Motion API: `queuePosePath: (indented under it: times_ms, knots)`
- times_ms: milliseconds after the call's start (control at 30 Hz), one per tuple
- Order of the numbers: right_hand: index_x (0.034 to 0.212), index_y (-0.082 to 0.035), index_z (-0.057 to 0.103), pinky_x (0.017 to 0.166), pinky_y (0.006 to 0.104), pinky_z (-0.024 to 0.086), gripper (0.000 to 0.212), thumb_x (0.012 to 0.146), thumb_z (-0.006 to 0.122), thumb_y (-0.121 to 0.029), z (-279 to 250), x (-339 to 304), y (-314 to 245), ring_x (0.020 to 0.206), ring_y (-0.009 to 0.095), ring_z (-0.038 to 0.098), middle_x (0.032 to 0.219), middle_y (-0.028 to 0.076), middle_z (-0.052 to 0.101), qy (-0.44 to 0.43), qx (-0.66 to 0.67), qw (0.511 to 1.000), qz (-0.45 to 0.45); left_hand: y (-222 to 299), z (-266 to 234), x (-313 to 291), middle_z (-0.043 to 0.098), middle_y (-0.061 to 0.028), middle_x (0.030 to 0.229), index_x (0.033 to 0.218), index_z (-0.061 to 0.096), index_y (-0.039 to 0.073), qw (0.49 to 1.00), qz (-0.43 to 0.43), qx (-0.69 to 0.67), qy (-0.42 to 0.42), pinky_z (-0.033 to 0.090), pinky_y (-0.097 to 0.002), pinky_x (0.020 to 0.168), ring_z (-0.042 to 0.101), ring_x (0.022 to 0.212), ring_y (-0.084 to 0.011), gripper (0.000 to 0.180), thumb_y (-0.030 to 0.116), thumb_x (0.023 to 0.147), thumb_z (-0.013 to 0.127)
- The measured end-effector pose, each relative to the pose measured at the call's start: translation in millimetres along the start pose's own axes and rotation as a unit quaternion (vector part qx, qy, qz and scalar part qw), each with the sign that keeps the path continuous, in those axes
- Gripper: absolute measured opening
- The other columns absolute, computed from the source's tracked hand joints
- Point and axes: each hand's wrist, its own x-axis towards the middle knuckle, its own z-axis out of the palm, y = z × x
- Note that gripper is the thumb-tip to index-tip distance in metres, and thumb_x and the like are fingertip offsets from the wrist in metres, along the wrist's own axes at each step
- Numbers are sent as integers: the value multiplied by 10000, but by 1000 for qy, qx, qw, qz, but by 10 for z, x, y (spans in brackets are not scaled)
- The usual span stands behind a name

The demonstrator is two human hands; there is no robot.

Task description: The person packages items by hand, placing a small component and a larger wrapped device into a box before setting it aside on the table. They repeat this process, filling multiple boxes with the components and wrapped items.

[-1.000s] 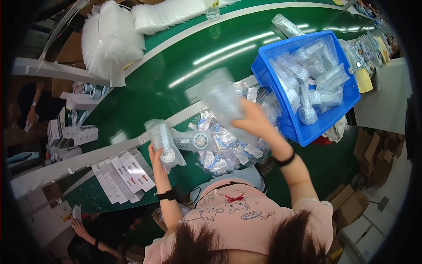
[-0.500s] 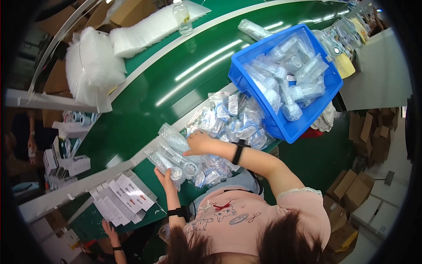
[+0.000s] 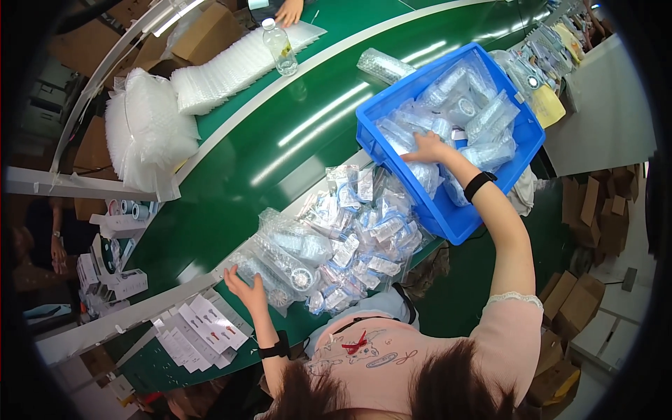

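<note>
My right hand (image 3: 430,148) reaches over the near-left side of a blue plastic bin (image 3: 448,218). Its fingers are spread over the bubble-wrapped items (image 3: 490,119) inside; nothing shows gripped. Fingers apart, my left hand (image 3: 246,288) is beside several bubble-wrapped packs (image 3: 283,262) lying together on the bench, some with a round, grille-like end like a small fan. Between the hands lies a heap of small clear plastic bags (image 3: 364,234) with blue and white contents and printed labels.
A bubble-wrapped roll (image 3: 385,66) lies on the green conveyor (image 3: 210,189) behind the bin. Stacked bubble bags (image 3: 150,126) and a clear bottle (image 3: 280,47) stand along the far side, near another person's hand (image 3: 289,11). Printed leaflets (image 3: 203,332) lie at left; cardboard boxes (image 3: 574,301) stand right.
My right hand has moved from the packs on the bench, right and away, into the blue bin. My left hand has come off the packs leftward. Another person's hand has appeared beyond the bottle.
</note>
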Motion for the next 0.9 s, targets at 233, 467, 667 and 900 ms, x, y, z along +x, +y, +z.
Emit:
queuePosePath:
  times_ms: [233,467,667,900]
  knots:
    - [1277,49,260,955,450,298,1062,572,558,-689,-132,151,-123,1092,447,402,1207,326,359,-27,12,997,-78,275,213,6,281,-183,1291,1075,439,25,996,3,-62,-67,296,-388,926,295,1183,-332,426,14,664,550]
    - [1289,48,239,933,376,334,1035,623,547,-682,-580,419,166,1145,317,405,1193,295,412,-237,276,932,2,1874,720,-97,424,-119,1196,1018,492,34,893,238,-280,-259,420,-311,811,470,1046,-236,322,22,700,539]
    - [1250,27,330,913,328,349,895,667,574,-607,-201,305,329,1092,251,445,1150,207,478,-143,274,947,-88,2584,1540,-425,164,-221,1351,1206,350,50,822,353,-271,-356,250,-442,970,241,1215,-363,596,243,724,642]
    - [1223,-26,408,975,290,259,743,686,634,-489,-246,104,574,1168,213,351,1270,118,384,-381,448,809,3,2699,1595,-511,151,-244,1358,1172,424,41,860,422,-92,-273,158,-542,958,129,1254,-414,615,354,694,652]
